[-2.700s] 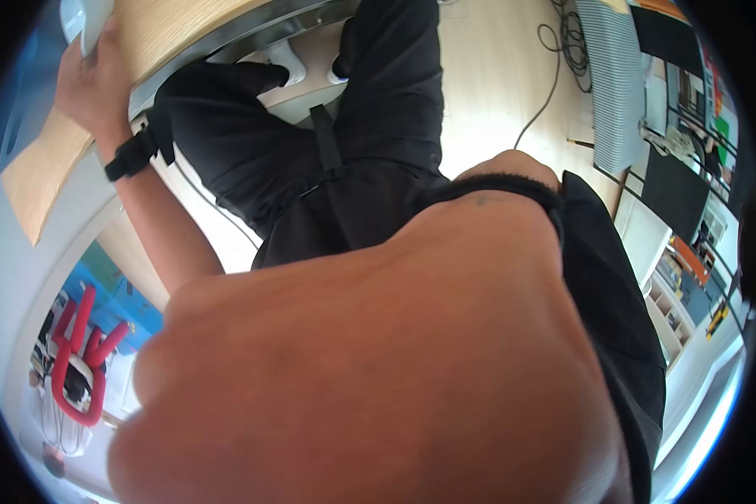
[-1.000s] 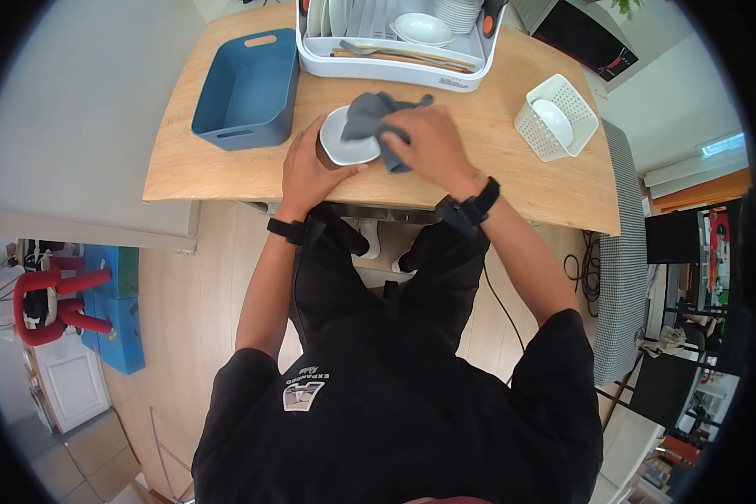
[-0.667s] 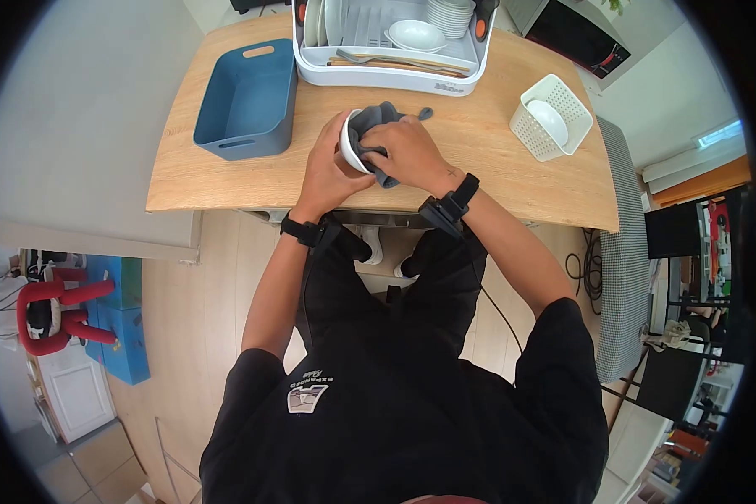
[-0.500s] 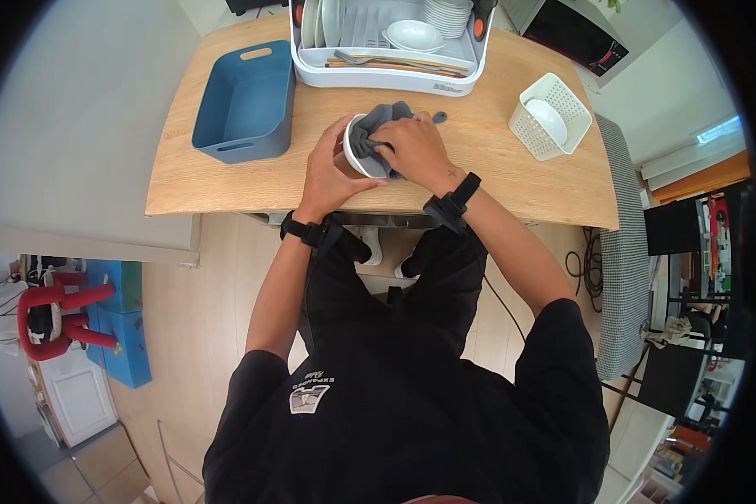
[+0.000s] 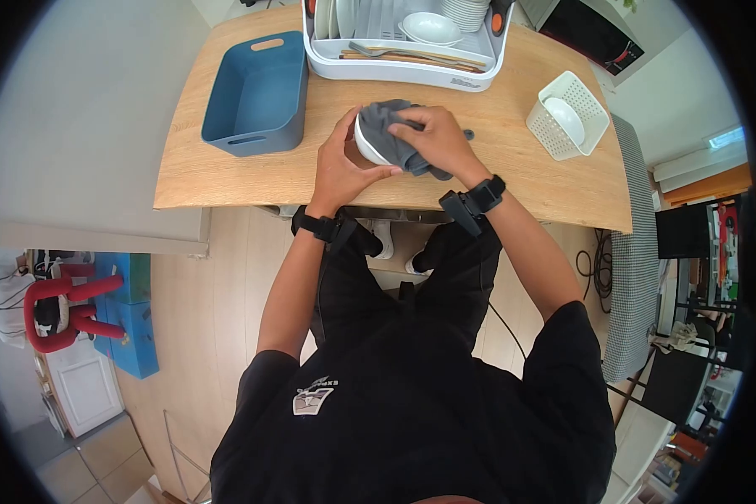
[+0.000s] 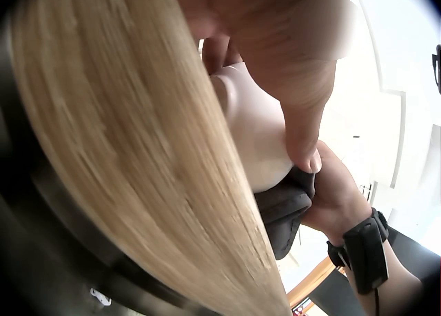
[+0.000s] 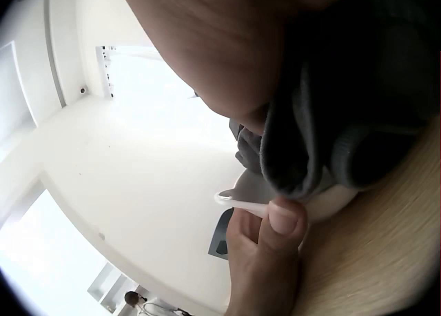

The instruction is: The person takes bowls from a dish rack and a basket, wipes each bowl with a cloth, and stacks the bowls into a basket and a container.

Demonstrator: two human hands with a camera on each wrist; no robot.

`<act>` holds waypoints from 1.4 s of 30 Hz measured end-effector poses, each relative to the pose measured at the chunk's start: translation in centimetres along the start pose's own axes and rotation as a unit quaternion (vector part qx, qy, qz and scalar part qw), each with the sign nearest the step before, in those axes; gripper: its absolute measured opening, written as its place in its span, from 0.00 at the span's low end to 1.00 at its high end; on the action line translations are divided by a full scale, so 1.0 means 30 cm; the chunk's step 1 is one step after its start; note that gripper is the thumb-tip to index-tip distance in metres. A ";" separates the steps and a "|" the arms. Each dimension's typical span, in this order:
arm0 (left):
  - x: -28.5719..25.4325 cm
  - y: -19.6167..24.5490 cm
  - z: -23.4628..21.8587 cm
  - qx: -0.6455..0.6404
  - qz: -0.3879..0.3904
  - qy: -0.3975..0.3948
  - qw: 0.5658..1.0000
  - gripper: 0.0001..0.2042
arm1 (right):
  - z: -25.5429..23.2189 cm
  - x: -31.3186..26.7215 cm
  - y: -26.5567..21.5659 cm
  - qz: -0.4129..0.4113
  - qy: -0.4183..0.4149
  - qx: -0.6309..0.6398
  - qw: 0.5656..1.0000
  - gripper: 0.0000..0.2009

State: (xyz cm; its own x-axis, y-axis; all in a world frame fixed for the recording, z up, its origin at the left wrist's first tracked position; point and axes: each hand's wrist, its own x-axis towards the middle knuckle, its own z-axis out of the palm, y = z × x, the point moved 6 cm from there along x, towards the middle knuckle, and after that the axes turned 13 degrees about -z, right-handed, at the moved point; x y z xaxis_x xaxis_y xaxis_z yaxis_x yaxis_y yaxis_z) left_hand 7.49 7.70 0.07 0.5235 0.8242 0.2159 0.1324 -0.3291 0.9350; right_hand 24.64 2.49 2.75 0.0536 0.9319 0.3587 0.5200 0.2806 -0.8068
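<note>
Likely wiping a bowl [image 5: 368, 149] with a cloth [image 5: 384, 119], at 12 o'clock in the head view.
The left hand [image 5: 338, 168], at the bowl's 8 o'clock, holds it tilted between spread thumb and fingers; the right hand [image 5: 442, 141], at 3 o'clock, pinches the cloth over the bowl's mouth. Whether bowl and table [image 5: 235, 182] touch, I cannot tell. A good wipe calls for a firm left grip, the cloth pressed to the bottom, and the bowl turned until the whole rim is rubbed. The shirt print [image 5: 313, 398] shows "EXPA", the rest lost in folds; the label [image 5: 465, 83] at 5 o'clock on the rack [image 5: 386, 70] is too small to read.
</note>
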 end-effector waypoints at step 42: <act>-0.123 0.083 0.167 -0.353 -0.258 -0.162 0.885 0.32 | -0.146 -0.233 0.013 0.040 0.207 0.119 0.970 0.13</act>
State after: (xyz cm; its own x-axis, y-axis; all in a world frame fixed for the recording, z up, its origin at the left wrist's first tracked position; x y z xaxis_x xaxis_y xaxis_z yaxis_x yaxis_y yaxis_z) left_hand 10.11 1.55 0.20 0.7758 0.5678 -0.2752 -0.0751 0.5162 0.8532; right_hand 28.20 -4.90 1.99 0.4497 0.7941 0.4089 0.2906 0.3028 -0.9077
